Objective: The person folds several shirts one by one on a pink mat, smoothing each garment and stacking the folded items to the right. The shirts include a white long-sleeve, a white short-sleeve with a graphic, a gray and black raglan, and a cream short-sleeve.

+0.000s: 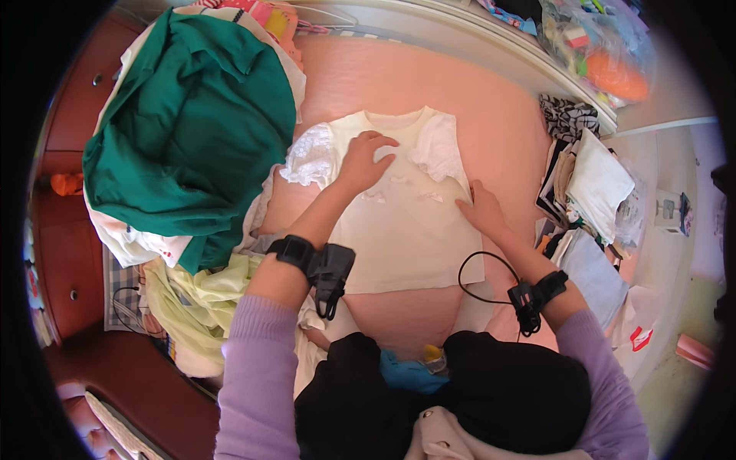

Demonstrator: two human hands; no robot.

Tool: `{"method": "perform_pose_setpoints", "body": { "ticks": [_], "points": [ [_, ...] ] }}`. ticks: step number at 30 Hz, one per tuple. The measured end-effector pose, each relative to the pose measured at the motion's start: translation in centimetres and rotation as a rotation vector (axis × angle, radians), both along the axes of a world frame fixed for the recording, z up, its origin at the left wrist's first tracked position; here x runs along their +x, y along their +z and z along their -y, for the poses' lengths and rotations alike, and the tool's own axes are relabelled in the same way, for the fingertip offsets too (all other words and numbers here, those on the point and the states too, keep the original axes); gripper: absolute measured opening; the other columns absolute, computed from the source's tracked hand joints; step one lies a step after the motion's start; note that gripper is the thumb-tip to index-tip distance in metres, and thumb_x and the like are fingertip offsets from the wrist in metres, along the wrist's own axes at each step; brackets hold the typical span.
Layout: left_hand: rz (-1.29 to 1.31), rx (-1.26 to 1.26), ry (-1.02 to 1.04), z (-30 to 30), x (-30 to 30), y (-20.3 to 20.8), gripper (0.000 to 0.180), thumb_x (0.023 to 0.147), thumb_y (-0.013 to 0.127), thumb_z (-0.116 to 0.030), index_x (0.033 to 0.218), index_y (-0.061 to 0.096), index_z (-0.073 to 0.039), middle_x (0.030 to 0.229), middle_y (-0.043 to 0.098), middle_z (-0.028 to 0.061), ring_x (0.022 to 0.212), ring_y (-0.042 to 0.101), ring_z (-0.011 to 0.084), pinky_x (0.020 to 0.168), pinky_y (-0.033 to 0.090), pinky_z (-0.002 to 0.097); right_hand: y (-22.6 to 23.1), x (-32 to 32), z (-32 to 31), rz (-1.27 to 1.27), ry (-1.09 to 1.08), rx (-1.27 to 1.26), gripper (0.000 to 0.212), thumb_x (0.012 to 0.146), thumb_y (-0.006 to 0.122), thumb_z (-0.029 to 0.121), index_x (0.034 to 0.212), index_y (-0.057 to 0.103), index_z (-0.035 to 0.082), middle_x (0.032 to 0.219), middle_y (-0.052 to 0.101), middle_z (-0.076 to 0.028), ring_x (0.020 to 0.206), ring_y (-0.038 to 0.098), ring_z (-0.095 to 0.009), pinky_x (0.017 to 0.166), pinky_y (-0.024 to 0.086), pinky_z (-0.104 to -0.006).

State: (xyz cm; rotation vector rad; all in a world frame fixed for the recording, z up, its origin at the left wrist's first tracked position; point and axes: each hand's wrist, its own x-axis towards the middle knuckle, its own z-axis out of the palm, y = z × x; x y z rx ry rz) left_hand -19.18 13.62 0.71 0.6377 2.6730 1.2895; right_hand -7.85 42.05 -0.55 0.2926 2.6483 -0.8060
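Observation:
A cream short-sleeved top (406, 238) with white lace sleeves and small bows lies spread on the pink bedsheet (491, 92). Its left sleeve sticks outward, while the right sleeve (438, 146) lies folded in over the chest. My left hand (366, 162) is over the upper chest of the top, thumb and fingers apart, holding nothing. At the top's right edge, my right hand (484, 211) touches the cloth with its thumb spread away from the fingers. Black devices are strapped to both my wrists.
At the left rises a heap with a green garment (199, 123) on top, above pale yellow cloth (192, 303). Folded clothes (598, 184) are stacked at the right. A clear plastic bag (606, 54) sits far right, and red-brown drawers (73, 245) stand far left.

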Motion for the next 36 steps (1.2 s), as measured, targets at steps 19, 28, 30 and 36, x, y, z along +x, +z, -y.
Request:
{"method": "perform_pose_setpoints", "body": {
  "ticks": [19,28,30,36],
  "points": [
    [0.301,0.335,0.045,-7.4,-2.8,2.3,0.037,0.080,0.066,0.000,0.115,0.072,-0.010,0.115,0.062,0.0058,0.100,0.057,0.0181,0.088,0.046,0.0293,4.3,7.9,-1.8,0.182,0.402,-0.204,0.094,0.075,0.073,0.011,0.151,0.018,0.002,0.097,0.065,-0.028,0.091,0.063,-0.046,0.081,0.049,-0.0489],
    [0.607,0.326,0.131,-3.8,-2.4,3.3,0.053,0.076,0.056,0.007,0.124,0.068,-0.010,0.111,0.059,0.0065,0.074,0.048,0.0074,0.062,0.039,0.0232,6.1,4.8,3.1,0.436,0.631,-0.539,0.092,0.081,0.071,0.006,0.154,0.016,0.004,0.097,0.067,-0.021,0.087,0.067,-0.027,0.075,0.053,-0.0359],
    [0.589,0.252,0.178,-3.0,-2.6,2.2,0.051,0.076,0.056,0.007,0.123,0.068,-0.010,0.110,0.061,0.0068,0.077,0.053,0.0103,0.065,0.044,0.0256,4.9,5.1,3.9,0.478,0.599,-0.700,0.083,0.084,0.070,0.008,0.152,0.024,0.004,0.102,0.067,-0.017,0.091,0.066,-0.025,0.080,0.053,-0.0344],
    [-0.115,-0.055,0.173,-1.5,-1.2,-0.3,0.040,0.076,0.060,0.004,0.113,0.067,-0.007,0.114,0.062,0.0132,0.099,0.059,0.0303,0.089,0.049,0.0386,1.8,3.6,0.8,0.614,0.529,-0.711,0.057,0.091,0.065,0.004,0.144,0.045,0.007,0.112,0.064,-0.010,0.100,0.063,-0.017,0.089,0.052,-0.0297]
  ]
}}
